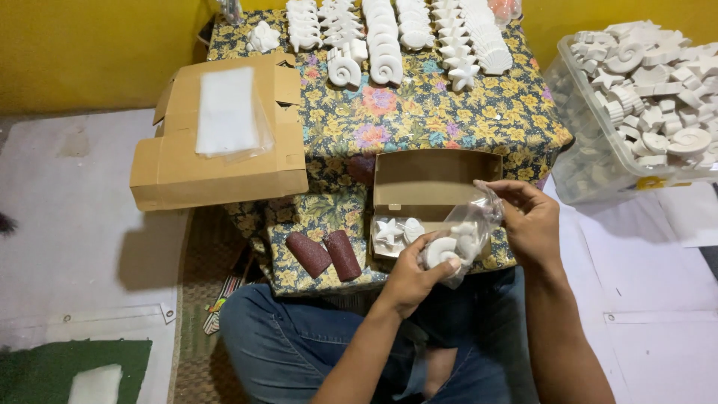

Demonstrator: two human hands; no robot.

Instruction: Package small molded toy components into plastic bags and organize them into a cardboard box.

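My left hand [413,275] grips the bottom of a clear plastic bag [470,224] that holds white plaster shell shapes, a spiral one [441,251] showing at its lower end. My right hand [529,218] pinches the bag's upper edge. Both hands hover over a small open cardboard box [434,178] on the floral cloth. A packed bag with a white starfish and a shell [397,230] lies in the front of that box.
Two dark red sanding rolls [324,255] lie left of the box. A larger cardboard box [224,131] with plastic bags stands at the left. Rows of white shell shapes [396,34] cover the far table. A clear bin [636,105] of shapes sits at right.
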